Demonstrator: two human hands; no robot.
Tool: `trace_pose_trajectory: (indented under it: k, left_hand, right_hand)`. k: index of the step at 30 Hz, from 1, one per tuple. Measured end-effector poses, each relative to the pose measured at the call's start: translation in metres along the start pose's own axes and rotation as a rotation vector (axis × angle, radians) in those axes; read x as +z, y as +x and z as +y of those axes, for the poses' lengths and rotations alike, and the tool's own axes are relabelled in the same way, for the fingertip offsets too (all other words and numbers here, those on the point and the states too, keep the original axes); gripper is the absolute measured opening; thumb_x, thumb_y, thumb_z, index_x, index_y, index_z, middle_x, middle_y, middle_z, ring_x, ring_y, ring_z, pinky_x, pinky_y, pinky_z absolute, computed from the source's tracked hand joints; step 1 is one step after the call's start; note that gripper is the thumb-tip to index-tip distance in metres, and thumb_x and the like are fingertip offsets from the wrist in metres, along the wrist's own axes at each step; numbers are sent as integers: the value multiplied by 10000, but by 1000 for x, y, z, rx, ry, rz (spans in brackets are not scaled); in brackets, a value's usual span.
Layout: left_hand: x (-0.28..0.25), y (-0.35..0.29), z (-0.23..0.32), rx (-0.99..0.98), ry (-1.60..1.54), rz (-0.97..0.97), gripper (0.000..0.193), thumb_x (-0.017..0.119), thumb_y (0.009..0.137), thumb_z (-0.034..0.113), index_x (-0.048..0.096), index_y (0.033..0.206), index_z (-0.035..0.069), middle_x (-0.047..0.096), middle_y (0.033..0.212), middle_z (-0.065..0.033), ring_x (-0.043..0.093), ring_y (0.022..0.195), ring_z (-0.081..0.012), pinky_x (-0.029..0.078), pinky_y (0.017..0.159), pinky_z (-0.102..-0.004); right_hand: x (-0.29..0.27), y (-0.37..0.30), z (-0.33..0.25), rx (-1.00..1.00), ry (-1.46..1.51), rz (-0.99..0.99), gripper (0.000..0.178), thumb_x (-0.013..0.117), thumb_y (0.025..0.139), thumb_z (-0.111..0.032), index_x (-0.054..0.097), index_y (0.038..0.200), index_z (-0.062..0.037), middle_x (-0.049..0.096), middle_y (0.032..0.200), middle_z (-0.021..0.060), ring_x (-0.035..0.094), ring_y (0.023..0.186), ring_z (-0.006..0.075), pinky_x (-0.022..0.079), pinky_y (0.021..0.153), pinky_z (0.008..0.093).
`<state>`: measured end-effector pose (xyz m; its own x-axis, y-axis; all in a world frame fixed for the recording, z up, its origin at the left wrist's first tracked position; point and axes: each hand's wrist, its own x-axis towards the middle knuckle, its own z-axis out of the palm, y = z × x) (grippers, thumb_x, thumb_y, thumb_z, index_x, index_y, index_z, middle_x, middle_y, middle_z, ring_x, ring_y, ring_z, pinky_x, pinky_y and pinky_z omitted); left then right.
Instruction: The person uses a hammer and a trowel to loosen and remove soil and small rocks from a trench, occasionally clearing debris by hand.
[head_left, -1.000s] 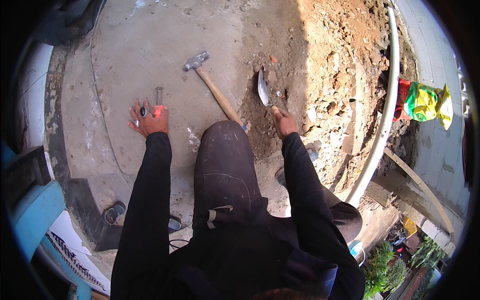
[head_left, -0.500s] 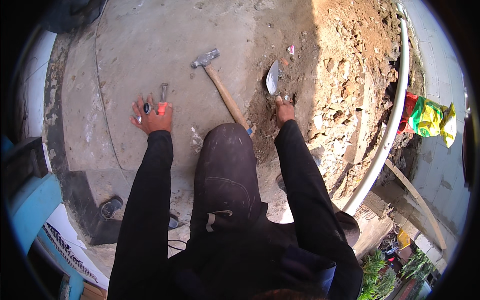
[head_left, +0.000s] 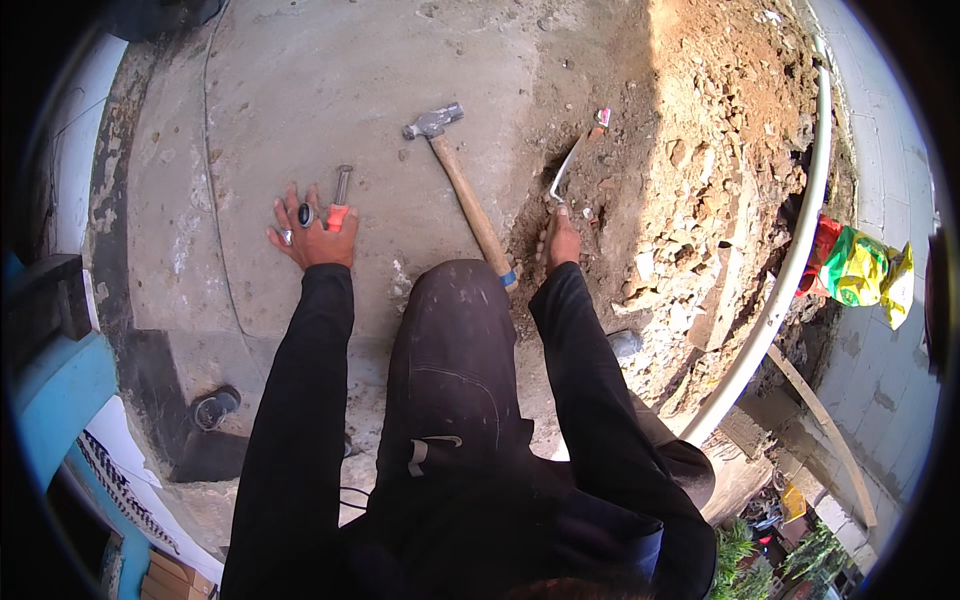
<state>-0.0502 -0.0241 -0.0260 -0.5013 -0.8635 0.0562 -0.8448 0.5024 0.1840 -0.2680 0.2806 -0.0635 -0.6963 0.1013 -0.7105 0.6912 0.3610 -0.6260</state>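
My left hand (head_left: 316, 240) lies on the concrete with its fingers spread. Between its thumb and forefinger shows the red handle of a tool (head_left: 343, 187) with a metal shank; the rest of that handle is hidden. A small round black piece (head_left: 305, 214) sits among the fingers. My right hand (head_left: 561, 240) is closed around the handle of a trowel (head_left: 570, 168), whose blade stands nearly edge-on over the loose soil. Between my hands, a hammer (head_left: 465, 195) with a wooden handle lies on the concrete, its head pointing away from me and its handle end by my knee.
Broken rubble and soil (head_left: 690, 200) spread along the right, beside a long pale pipe (head_left: 795, 270). A red, green and yellow bag (head_left: 855, 265) rests against the block wall (head_left: 890, 160). A thin cable (head_left: 210, 170) runs along the concrete at left.
The trowel blade has turned from showing its broad face to nearly edge-on, as my right hand rotated and drew slightly nearer. My left hand stays on the concrete. The view has shifted slightly.
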Motion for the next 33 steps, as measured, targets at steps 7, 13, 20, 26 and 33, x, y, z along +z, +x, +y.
trace_pose_trajectory:
  k: [7, 13, 20, 26, 33]
  left_hand:
    - [3, -3, -6, 39, 8, 19, 715, 709, 702, 487, 547, 1311, 150, 312, 1480, -43, 184, 1407, -271, 61, 1106, -573]
    - [4, 1, 5, 48, -3, 47, 735, 700, 694, 516, 552, 1312, 148, 283, 1483, -20, 176, 1407, -281, 71, 1110, -579]
    - [11, 3, 1, 61, 17, 81, 723, 694, 703, 507, 549, 1315, 151, 288, 1483, -26, 180, 1406, -286, 74, 1113, -579]
    - [9, -2, -10, 48, 32, 49, 718, 707, 705, 482, 544, 1319, 148, 295, 1484, -26, 176, 1406, -281, 62, 1118, -573]
    - [1, -2, 3, 39, -21, 34, 718, 710, 695, 495, 560, 1306, 150, 290, 1483, -11, 185, 1403, -268, 55, 1126, -556]
  right_hand:
    - [-92, 13, -78, -416, -1220, -30, 618, 372, 944, -541, 579, 1185, -11, 626, 1048, 282, 566, 1048, 451, 447, 905, 489]
    - [-207, -7, -175, -694, -1868, 326, 386, 372, 992, -252, 459, 1309, -49, 581, 989, 182, 626, 794, 301, 536, 709, 386]
    - [-73, -21, -21, -475, -627, 85, 501, 443, 948, -501, 564, 1141, -55, 652, 883, 211, 648, 777, 341, 506, 707, 426]
    - [-126, -2, -71, -340, -1239, 88, 575, 432, 920, -548, 629, 1036, -21, 646, 1020, 252, 616, 989, 390, 466, 845, 479]
    - [-224, -19, -89, -254, -56, 376, 262, 503, 955, -406, 491, 931, -146, 380, 480, -21, 326, 319, 108, 242, 284, 293]
